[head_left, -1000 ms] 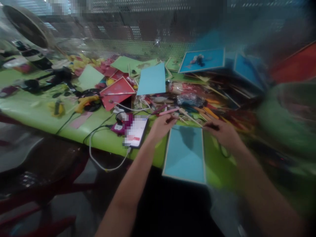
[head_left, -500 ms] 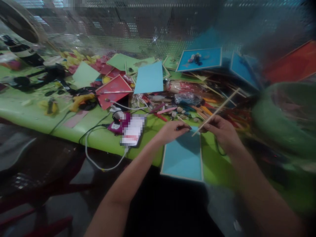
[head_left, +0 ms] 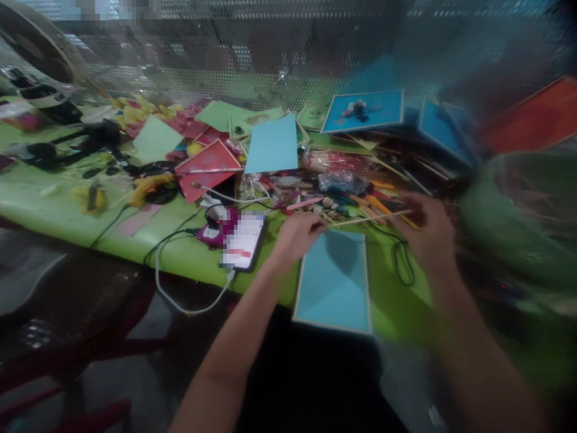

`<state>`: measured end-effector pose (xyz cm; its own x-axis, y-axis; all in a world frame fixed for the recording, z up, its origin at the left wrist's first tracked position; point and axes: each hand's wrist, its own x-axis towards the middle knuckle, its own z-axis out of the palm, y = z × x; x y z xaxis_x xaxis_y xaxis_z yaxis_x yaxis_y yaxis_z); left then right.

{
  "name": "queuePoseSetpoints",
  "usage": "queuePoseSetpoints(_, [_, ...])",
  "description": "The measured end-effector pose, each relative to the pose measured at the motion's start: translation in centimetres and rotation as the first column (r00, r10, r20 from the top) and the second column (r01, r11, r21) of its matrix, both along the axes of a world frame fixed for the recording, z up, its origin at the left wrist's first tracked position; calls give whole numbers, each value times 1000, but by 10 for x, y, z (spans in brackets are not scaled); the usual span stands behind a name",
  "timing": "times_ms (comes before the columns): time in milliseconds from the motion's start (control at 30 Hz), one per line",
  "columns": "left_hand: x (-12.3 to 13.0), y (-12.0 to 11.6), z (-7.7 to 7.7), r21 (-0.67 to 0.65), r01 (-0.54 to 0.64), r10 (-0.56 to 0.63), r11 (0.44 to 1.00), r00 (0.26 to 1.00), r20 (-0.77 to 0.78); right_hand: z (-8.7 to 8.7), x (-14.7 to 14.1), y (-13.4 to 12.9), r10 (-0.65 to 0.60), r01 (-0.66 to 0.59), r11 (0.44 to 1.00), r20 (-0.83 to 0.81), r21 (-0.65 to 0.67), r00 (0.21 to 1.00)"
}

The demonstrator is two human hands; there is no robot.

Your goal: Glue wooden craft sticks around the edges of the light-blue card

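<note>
A thin pale wooden stick (head_left: 367, 220) spans the gap between my hands, nearly level, above the far edge of a light blue card (head_left: 333, 282). My left hand (head_left: 300, 233) pinches its left end near the card's far left corner. At the other end, my right hand (head_left: 428, 231) has its fingers closed on the stick, somewhat blurred and farther right. Pale wooden strips run along the card's left, right and near edges. The card lies on the green table (head_left: 396, 313), its near edge reaching over the table's front.
Left of the card lie a plugged-in phone (head_left: 246, 243) and a purple power strip (head_left: 214, 231). Pebbles (head_left: 327, 206), pens and wrapped sticks clutter the area beyond. A yellow glue gun (head_left: 151, 183) rests farther left; a large green rounded object (head_left: 518, 222) stands right.
The stick has swung from a steep slant to nearly level. My right hand has moved right and slightly up; my left hand has shifted left and now holds the stick's left end.
</note>
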<state>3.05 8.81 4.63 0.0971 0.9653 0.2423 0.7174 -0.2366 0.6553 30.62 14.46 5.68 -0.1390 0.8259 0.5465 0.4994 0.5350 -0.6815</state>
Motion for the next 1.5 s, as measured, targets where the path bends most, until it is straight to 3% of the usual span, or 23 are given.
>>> queuePoseSetpoints(100, [-3,1,-2,20,-6,7,1000,999,-33,-2,0,1,51,-78,993,290,83,956])
queuePoseSetpoints(267, [-8,3,-5,56,-50,51,997,999,-16,-8,1,3,126,-177,980,412,86,902])
queuePoseSetpoints(467, [-24,3,-2,-8,-282,283,959,958,49,-17,4,8,198,-236,971,444,32,874])
queuePoseSetpoints(533, [-27,3,-1,-45,-301,303,953,952,45,-18,2,8,224,-260,966,450,18,864])
queuePoseSetpoints(833, [-23,1,2,-176,-278,281,944,960,-7,-21,-3,7,254,-285,959,473,-6,844])
queuePoseSetpoints(1200, [-21,3,-7,-176,-192,184,965,981,-64,-26,-5,7,251,-269,963,458,-26,853])
queuePoseSetpoints(1500, [-17,2,-7,-128,-197,176,972,971,-160,-26,-10,4,238,-234,970,445,-67,863])
